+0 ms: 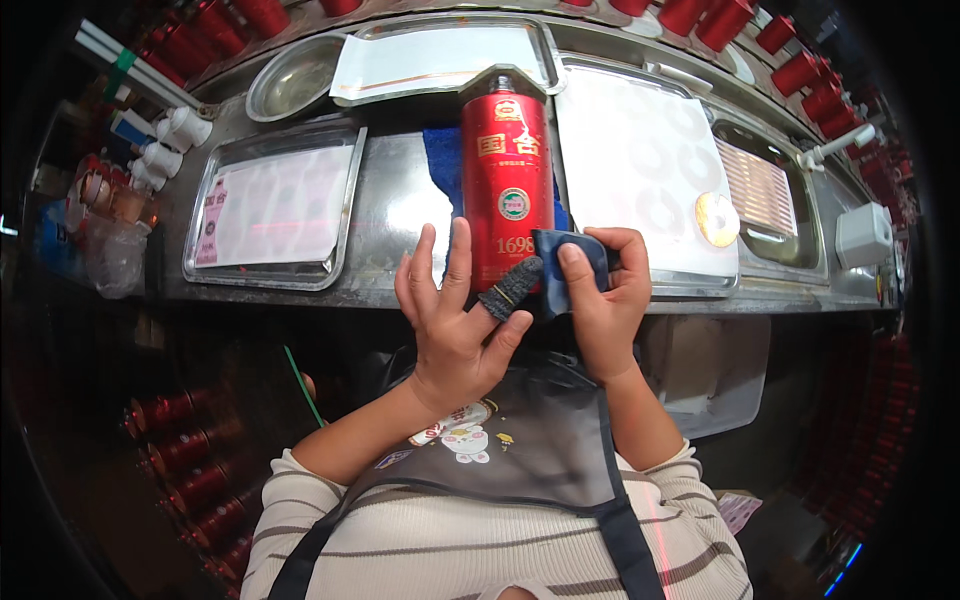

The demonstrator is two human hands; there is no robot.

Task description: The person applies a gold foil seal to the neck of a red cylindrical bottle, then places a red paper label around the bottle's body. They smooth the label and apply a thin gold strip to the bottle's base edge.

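Pointing its neck toward twelve o'clock, the glossy red cylindrical bottle (507, 150) sits at one o'clock from the left hand (450, 345) and eleven from the right hand (612, 310). The left hand is spread, visibly clasping nothing, its index finger in a dark grey knitted sleeve (512, 288); the right hand pinches a dark blue flat piece (551, 246), which covers the bottle's lower right edge. Whether the sleeved fingertip touches either is unclear. The royal-blue cloth (443, 160) is partly hidden behind the bottle.
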